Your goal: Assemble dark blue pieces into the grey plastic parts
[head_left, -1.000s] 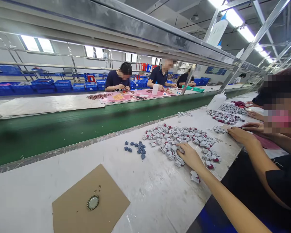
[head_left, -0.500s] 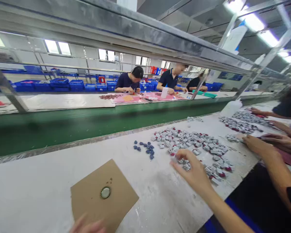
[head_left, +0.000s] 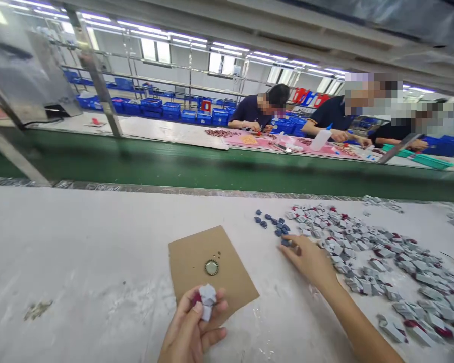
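My left hand (head_left: 191, 322) is closed around a small pale grey and dark red piece (head_left: 207, 301), held over the near edge of a brown cardboard square (head_left: 234, 282). On the cardboard lies a round metal cap (head_left: 212, 267) with a crimped rim, with several dark crumbs beside it. My right hand (head_left: 310, 262) pinches a small dark blue piece (head_left: 285, 242) at the near end of a loose group of similar blue pieces (head_left: 274, 221). Right of that hand spreads a large heap of grey and dark red pieces (head_left: 363, 247).
A green strip (head_left: 212, 169) runs between my white table (head_left: 98, 252) and the opposite one. People (head_left: 253, 111) work across it near a white bottle (head_left: 321, 138) and green trays (head_left: 431, 160). Metal posts (head_left: 98, 80) rise at the left. Small debris (head_left: 38, 310) lies near left.
My view has swung left. My left hand has come up into view with a grey and red piece. My right hand has gone from the grey heap to the blue pieces.
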Demonstrator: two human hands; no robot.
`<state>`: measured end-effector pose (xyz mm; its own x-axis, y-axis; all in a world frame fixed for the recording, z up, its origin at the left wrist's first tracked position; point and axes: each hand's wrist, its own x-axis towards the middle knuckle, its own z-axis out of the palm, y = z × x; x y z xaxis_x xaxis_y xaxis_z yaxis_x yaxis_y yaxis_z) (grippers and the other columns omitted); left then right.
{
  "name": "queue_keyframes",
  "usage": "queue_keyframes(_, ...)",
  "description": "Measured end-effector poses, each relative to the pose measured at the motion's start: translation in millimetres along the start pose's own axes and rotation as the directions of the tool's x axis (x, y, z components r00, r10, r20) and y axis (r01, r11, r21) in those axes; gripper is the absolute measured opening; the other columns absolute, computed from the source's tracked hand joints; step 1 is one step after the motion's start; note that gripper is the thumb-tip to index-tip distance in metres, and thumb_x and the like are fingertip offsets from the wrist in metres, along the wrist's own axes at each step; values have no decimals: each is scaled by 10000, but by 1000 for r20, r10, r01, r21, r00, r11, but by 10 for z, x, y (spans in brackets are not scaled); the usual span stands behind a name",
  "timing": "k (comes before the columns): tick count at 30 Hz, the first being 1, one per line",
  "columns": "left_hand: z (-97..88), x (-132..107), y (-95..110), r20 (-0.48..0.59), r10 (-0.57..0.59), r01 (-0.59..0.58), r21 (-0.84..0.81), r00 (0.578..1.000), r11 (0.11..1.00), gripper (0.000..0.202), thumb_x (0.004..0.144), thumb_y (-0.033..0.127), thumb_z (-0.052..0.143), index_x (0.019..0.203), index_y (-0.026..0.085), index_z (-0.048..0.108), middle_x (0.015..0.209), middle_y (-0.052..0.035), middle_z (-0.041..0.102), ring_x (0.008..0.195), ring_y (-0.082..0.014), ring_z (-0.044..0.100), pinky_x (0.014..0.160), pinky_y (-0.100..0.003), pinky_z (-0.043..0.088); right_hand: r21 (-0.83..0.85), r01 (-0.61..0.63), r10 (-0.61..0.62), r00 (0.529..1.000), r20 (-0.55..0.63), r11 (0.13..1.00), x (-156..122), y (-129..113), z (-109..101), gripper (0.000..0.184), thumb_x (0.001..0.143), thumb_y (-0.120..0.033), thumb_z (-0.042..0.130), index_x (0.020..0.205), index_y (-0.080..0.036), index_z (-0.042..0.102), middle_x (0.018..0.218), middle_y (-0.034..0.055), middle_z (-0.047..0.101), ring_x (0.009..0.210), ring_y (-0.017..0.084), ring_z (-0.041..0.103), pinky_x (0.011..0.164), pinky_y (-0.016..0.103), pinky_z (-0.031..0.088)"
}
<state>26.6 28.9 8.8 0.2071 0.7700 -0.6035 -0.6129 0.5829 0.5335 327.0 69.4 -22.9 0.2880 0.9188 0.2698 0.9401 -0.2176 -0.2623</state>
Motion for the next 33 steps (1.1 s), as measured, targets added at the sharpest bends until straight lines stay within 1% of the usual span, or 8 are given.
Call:
queue_keyframes(4,3,-18,10,23,-40,41,-73,999,996,383,542,421,821,840,221,686,1074,-58,689,992,-233,621,635,-267,539,28,20,-22,998,61,999,72,141,152,303,749,-399,447,850,-176,626,740,76,623,628,228,599,583,356,461)
queue_keyframes(8,-54,-13,6,-12,26,-27,-39,1000,999,401,496,446,834,813,222,735,900,-36,721,773,-148,633,548,-191,514,87,4,-14,993,114,996,28,115,91,215,675,-371,499,772,-199,583,691,52,629,600,218,613,537,333,484)
queue_keyframes(11,-101,-17,22,-84,89,-89,12,992,996,427,420,417,865,785,230,751,700,5,694,568,-78,558,395,-124,430,284,-55,24,994,110,957,-39,-101,-10,281,690,-400,532,870,-197,608,847,80,679,746,236,657,599,332,542)
queue_keyframes(17,-98,-74,85,-158,70,-70,6,985,998,403,351,379,888,665,170,746,642,-43,719,631,-130,665,503,-129,519,613,-96,-74,966,246,785,-192,-856,-129,299,709,-418,632,911,-207,698,943,83,716,820,250,684,704,359,586)
queue_keyframes(21,-121,-91,95,-234,111,-130,-68,966,989,400,313,341,900,641,174,741,649,-38,727,586,-115,660,482,-123,526,656,48,-235,951,201,753,-218,-1254,-51,213,754,-338,618,906,-216,704,867,51,728,731,207,689,661,331,591)
queue_keyframes(26,-212,-89,99,-337,171,-218,-107,926,970,373,265,317,905,559,185,717,639,-34,729,529,-106,646,448,-124,527,618,365,-543,831,121,696,-206,-1450,142,230,847,-183,489,961,-233,682,952,35,702,852,169,662,743,302,558)
queue_keyframes(29,-263,-87,105,-359,208,-258,-95,910,962,375,275,327,903,566,182,715,644,-43,731,534,-116,652,446,-129,529,564,403,-567,811,144,721,-215,-1459,210,264,859,-163,450,990,-226,670,950,40,697,840,162,662,720,292,557)
queue_keyframes(33,-305,-84,102,-338,225,-272,-98,914,957,349,321,322,900,566,164,709,644,-57,731,539,-124,654,448,-135,528,526,389,-523,843,129,756,-235,-1485,185,263,861,-193,464,1064,-219,629,899,45,690,779,168,650,671,305,547)
